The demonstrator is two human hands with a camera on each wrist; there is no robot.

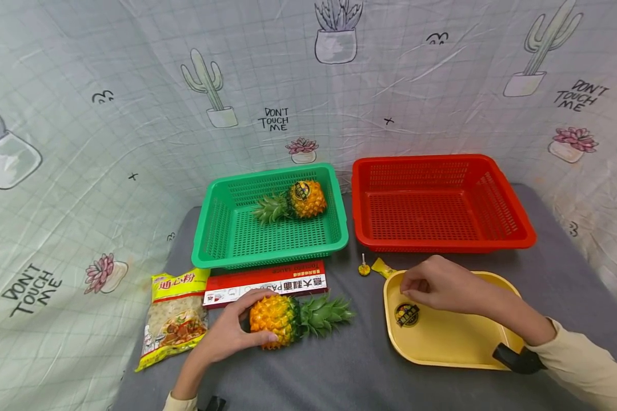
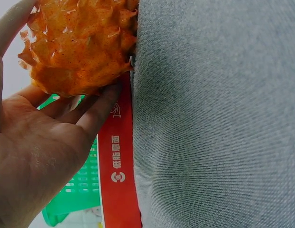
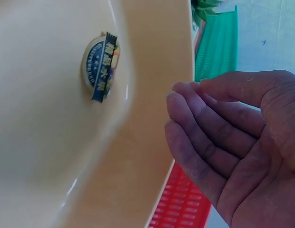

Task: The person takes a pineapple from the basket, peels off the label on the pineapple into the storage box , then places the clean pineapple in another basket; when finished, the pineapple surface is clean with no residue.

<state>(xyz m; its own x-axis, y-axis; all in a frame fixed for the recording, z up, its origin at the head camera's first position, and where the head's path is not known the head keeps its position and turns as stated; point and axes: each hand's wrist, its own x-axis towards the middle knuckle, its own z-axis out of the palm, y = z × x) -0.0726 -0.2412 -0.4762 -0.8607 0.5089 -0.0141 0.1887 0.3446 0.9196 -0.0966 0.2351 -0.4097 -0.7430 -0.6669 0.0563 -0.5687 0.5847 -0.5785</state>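
My left hand (image 1: 236,328) grips the orange, spiky body of a small pineapple (image 1: 272,321) by its base, thumb in front and fingers behind. Its green crown points right over the grey cloth. In the left wrist view, the fingers (image 2: 97,111) curl around the fruit's underside. Above the left part of a yellow tray (image 1: 457,342) hovers my right hand (image 1: 437,285), fingers loosely bent, with nothing visible in them. A round black-and-gold sticker (image 1: 407,314) lies in that tray below the hand. It also shows in the right wrist view as a label (image 3: 101,66) with a dark band.
A green basket (image 1: 272,260) at the back holds another pineapple (image 1: 307,200) with a sticker on it. Beside it stands a red basket (image 1: 442,245). A pasta box (image 1: 267,282), a bag of macaroni (image 1: 177,314), a lollipop (image 1: 364,268) and a yellow wrapper (image 1: 383,267) lie in front.
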